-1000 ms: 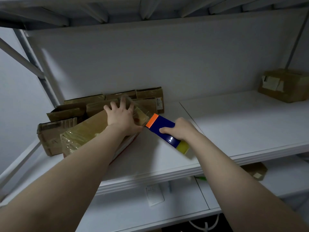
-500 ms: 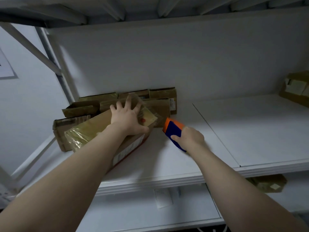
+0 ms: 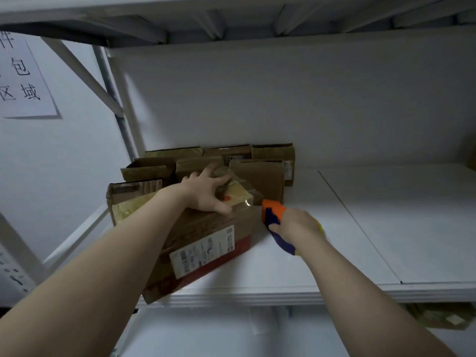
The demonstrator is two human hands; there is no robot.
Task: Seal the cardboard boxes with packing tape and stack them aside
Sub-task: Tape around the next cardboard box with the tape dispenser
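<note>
A long taped cardboard box [image 3: 206,243] with a white shipping label lies slanted on the white shelf [image 3: 334,253], its near corner past the shelf's front edge. My left hand [image 3: 206,191] rests on the box's top far end, fingers spread and bent over it. Behind it several cardboard boxes [image 3: 260,173] stand packed against the back wall. Just right of the box's end, my right hand [image 3: 296,225] grips a blue tape dispenser [image 3: 273,215] with an orange end and a yellow rear, the orange end close to the box's corner.
A slanted metal brace and upright [image 3: 113,99] frame the shelf's left side, with a paper sign [image 3: 23,81] on the wall beyond. The upper shelf [image 3: 231,19] hangs low overhead. One more cardboard box [image 3: 438,315] lies on the lower shelf at the right.
The long box has slid toward me along the shelf, its near corner now over the edge. My right hand has brought the dispenser closer to the box's end. My view has turned left.
</note>
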